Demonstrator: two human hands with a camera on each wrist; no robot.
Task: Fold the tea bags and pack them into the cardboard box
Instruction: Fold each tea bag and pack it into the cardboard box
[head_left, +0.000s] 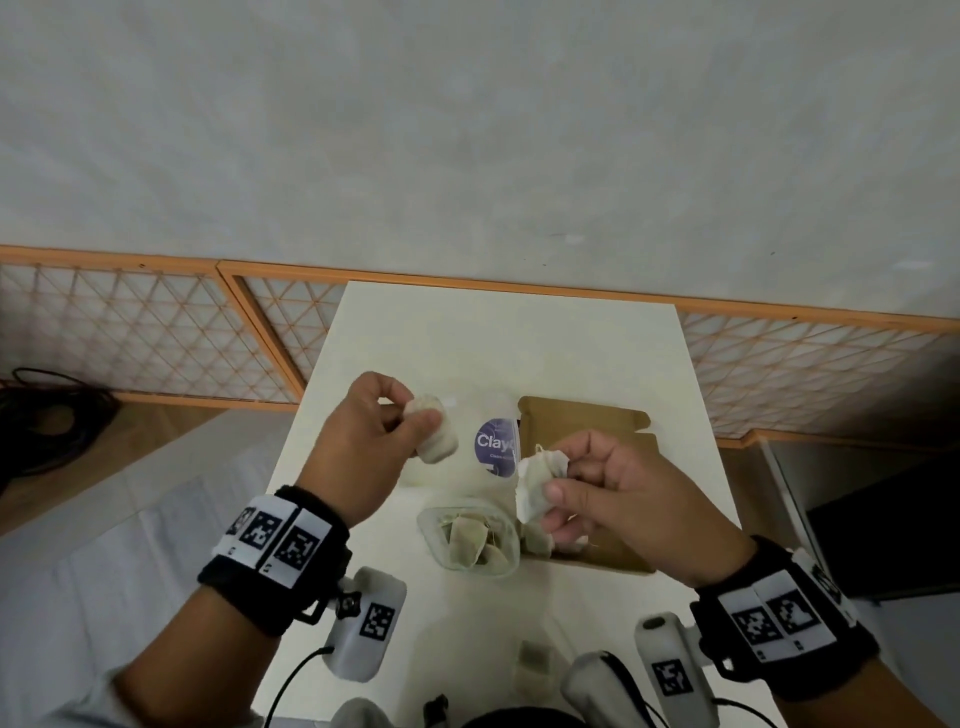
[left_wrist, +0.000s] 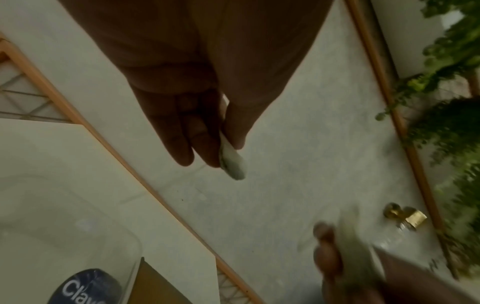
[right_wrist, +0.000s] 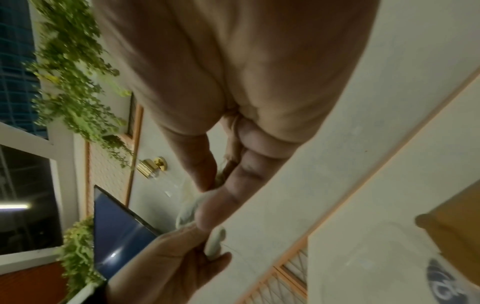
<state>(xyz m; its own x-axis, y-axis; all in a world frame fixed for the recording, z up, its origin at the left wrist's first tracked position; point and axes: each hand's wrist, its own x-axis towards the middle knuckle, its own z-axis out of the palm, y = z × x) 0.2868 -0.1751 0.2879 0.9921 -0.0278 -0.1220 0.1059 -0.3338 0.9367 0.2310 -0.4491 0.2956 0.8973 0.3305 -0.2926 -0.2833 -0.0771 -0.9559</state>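
- Left hand (head_left: 363, 441): grip pinched on a folded tea bag (head_left: 435, 435), thumb over fingers, held above the worktop (head_left: 597, 353), left of the box (head_left: 582, 431).
- Right hand (head_left: 618, 499): grip pinched on a second bag (head_left: 535, 486), unfolded or half-folded, held over the box's near-left corner.
- More bags in a clear tub (head_left: 470, 538) just left of the box; one or two loose at the near worktop edge (head_left: 532, 660), blurred.
- Handling, judged: very light, soft paper pouch with loose fill; creases easily, tears if yanked. Not slippery. Light pinch enough.
- Best hold: flat faces near the edge seam, thumb opposite fingers; avoid pulling the string.
- Left bag: long axis roughly top-left to bottom-right in the head view, lower end sticking out past the thumb. In the left wrist view, the tip (left_wrist: 232, 164) pokes beyond the fingertips (left_wrist: 205, 152).
- Right bag: long axis near vertical in the head view, tilted slightly; top end toward the box's far side, string knot at the upper edge.
- Box open, flaps spread, lying flat; contents cannot tell.
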